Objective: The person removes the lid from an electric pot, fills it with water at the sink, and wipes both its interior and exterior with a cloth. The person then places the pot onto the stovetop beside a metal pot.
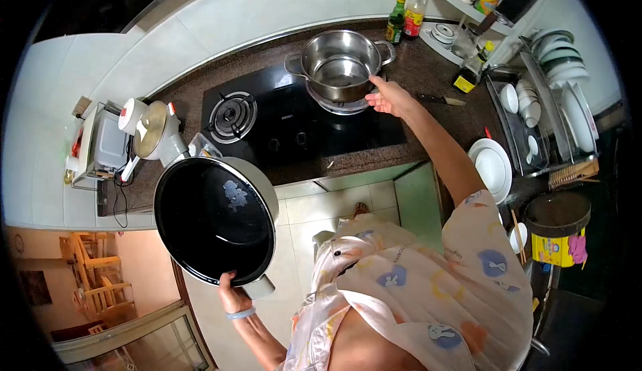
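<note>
My left hand (pixel 233 297) is closed on the near rim of a deep pot (pixel 217 217) with a black inside and a pale outside. This pot is tilted so that its mouth faces me, and a whitish patch shows on its inner wall. A stainless steel pot (pixel 340 63) with two loop handles sits upright on the right burner of the black gas stove (pixel 284 113). At its front right side is my right hand (pixel 389 97), fingers apart, with a fingertip at the rim. Whether that fingertip touches the steel is hard to tell.
A bare left burner (pixel 233 116) lies beside a white lidded pan (pixel 152 130). Sauce bottles (pixel 396 20) stand behind the steel pot. A knife (pixel 441 99) rests on the counter at right, near stacked white plates (pixel 491 170) and a dish rack (pixel 535 123).
</note>
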A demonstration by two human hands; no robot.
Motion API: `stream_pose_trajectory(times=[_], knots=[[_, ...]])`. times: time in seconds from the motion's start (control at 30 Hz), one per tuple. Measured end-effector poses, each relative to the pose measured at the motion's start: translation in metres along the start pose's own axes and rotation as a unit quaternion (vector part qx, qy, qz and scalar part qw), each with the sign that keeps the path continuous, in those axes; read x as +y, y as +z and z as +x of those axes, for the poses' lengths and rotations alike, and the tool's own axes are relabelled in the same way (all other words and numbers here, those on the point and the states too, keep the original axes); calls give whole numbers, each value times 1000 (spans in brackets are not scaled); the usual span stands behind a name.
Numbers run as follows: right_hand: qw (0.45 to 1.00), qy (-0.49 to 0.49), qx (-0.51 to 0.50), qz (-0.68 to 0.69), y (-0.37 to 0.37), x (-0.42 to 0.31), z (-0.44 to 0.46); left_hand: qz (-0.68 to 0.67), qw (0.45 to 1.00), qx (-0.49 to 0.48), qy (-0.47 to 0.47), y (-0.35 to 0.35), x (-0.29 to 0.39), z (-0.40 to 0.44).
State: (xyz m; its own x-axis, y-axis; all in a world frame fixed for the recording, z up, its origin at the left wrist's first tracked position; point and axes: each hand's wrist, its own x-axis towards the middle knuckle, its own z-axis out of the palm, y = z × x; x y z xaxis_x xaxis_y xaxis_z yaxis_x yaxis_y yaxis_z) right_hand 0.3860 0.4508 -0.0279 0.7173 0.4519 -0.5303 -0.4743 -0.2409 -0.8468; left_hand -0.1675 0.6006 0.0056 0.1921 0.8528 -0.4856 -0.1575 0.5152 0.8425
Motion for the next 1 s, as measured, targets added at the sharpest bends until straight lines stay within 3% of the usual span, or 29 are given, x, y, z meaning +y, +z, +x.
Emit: stream_pose_trajectory(times=[0.2,0.27,0.37,0.7,1.0], knots=[[996,90,-13,-17,-6,-11,58,32,999,0,-7,28,32,39],[990,127,-62,-12,-7,-16,61,46,999,-17,2,37,40,58],[990,136,-33,21,1,-26,49,63,997,-35,-27,53,60,93],[993,86,83,21,24,-22,39,136,981,-134,-41,125,110,211],[979,39,140,144,-21,-25,-61,226,940,-255,-18,231,123,256]])
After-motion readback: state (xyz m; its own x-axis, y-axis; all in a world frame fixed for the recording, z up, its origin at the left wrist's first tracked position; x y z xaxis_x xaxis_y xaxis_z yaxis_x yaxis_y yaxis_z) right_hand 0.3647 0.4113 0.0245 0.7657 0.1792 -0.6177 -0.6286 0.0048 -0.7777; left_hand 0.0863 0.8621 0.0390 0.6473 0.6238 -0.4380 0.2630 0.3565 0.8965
